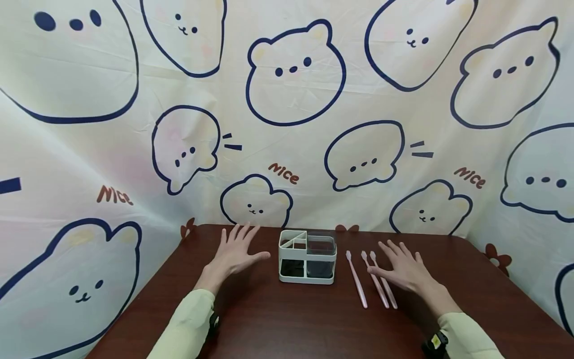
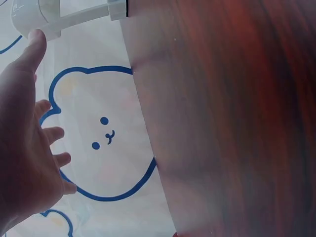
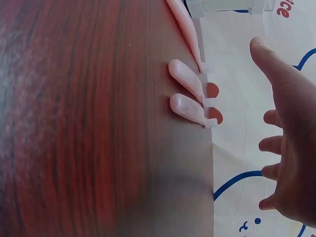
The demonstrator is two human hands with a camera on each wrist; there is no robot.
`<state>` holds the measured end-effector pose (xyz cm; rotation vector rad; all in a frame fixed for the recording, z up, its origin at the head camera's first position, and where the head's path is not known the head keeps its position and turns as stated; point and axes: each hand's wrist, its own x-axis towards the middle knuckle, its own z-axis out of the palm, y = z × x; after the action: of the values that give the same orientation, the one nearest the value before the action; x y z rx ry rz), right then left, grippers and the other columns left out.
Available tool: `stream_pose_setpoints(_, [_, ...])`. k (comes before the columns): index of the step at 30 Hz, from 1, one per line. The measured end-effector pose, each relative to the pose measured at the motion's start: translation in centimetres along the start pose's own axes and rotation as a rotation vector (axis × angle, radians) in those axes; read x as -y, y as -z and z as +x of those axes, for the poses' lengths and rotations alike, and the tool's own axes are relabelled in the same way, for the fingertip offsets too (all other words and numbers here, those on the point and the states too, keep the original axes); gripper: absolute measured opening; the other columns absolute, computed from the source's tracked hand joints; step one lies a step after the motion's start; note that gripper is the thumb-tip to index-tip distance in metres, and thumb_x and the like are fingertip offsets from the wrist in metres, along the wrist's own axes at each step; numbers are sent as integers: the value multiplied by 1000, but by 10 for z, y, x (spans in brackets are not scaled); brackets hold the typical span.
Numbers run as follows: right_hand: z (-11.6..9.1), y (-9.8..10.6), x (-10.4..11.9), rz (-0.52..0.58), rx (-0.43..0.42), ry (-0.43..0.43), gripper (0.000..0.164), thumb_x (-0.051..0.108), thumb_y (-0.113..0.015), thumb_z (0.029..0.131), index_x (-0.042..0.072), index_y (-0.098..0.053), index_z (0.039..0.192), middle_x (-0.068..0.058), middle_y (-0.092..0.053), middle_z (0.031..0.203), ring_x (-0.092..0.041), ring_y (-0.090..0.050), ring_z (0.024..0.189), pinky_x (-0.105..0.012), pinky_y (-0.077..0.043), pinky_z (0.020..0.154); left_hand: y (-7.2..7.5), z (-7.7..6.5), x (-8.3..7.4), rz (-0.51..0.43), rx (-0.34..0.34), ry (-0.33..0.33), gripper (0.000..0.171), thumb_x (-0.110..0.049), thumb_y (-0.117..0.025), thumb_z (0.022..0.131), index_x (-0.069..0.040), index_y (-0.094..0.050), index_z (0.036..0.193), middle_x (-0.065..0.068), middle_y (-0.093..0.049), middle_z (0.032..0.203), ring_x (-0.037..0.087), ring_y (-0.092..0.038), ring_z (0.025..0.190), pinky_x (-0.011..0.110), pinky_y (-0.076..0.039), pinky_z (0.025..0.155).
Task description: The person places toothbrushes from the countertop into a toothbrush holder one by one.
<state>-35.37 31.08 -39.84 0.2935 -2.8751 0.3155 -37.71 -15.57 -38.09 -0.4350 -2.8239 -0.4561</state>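
Observation:
A pale green and clear toothbrush holder (image 1: 307, 257) with several compartments stands upright on the brown table. To its right lie three pink toothbrushes, one (image 1: 357, 280) nearer the holder and two close together, a middle one (image 1: 374, 280) and a right one (image 1: 384, 281). Left of the holder, my left hand (image 1: 235, 253) is spread above the table and holds nothing. My right hand (image 1: 403, 267) hovers with fingers spread over the right-hand toothbrushes, its thumb overlapping them in the head view. In the right wrist view no toothbrush (image 3: 186, 79) lies within that hand's grasp.
The brown wooden table (image 1: 269, 324) reaches back to a cloth backdrop (image 1: 296, 149) printed with blue-outlined bear faces. The same cloth hangs along both sides. Dark wrist devices, such as the right one (image 1: 435, 344), sit at the cuffs of the pale sleeves.

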Motion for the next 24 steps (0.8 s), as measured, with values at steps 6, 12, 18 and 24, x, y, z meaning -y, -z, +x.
stream_pose_setpoints(6, [0, -1, -2, -19, 1, 19, 92, 72, -54, 87, 5, -43, 149, -28, -39, 152, -55, -31, 139, -78, -26, 103, 0, 1, -1, -30, -5, -9, 96, -79, -50, 82, -21, -32, 156, 15, -25, 163, 43, -17, 150, 71, -2, 116])
stream_pose_setpoints(12, [1, -1, -4, -1, -5, 36, 88, 69, -56, 88, 4, -47, 145, -28, -48, 144, -52, -44, 129, -72, -40, 95, 0, 2, -2, -70, -17, -17, 91, -74, -54, 84, -21, -33, 156, 14, -30, 162, 40, -21, 149, 69, -6, 118])
stream_pose_setpoints(18, [1, 3, -1, 21, -7, 38, 81, 64, -58, 90, 5, -50, 144, -26, -53, 139, -50, -48, 125, -68, -43, 93, 1, 3, -5, -124, 1, -34, 90, -75, -56, 83, -22, -36, 154, 12, -35, 159, 37, -29, 147, 64, -13, 120])
stream_pose_setpoints(24, [-1, 4, -2, 74, -17, 57, 70, 58, -62, 91, 6, -56, 137, -24, -57, 135, -46, -51, 122, -65, -45, 94, 1, 4, -9, -187, -23, -58, 79, -64, -64, 85, -24, -44, 149, 6, -44, 154, 32, -37, 143, 60, -21, 119])
